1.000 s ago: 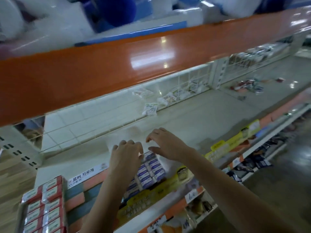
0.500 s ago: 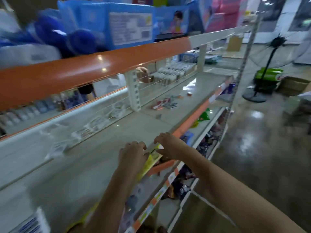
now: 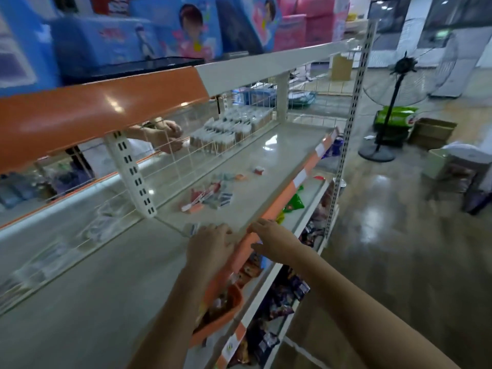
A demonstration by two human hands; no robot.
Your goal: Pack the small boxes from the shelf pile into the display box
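Head view, looking along a shop shelf [image 3: 269, 161] from its front edge. Far left: orange fascia strip [image 3: 101, 110] of the shelf above, blurred blue and pink packs on top of it. Behind the wire back grid [image 3: 186, 161], another person's hand [image 3: 167, 134] shows through from the far aisle. Left hand [image 3: 210, 245] lies knuckles up on the shelf surface near the front lip, fingers loosely curled; a small blue-and-white box [image 3: 192, 229] sits just beside its fingertips, touching or nearly so, too blurred to say whether it is pinched. Right hand [image 3: 271, 239] is just right of the left, at the orange price rail [image 3: 290, 193], fingers fairly straight and relaxed, thumb spread below; nothing seen in it. Loose pile of small boxes [image 3: 210, 197] lies on the shelf beyond both hands, well apart from them, red-and-white and blue-and-white packs mixed, with a few strays further along. Rows of upright packets [image 3: 231, 129] stand against the back grid further on. Below the hands, an orange tray [image 3: 226, 312] of goods on the lower shelf. Far right: standing fan [image 3: 394, 97] on the glossy floor, cardboard carton [image 3: 431, 131] beside it.
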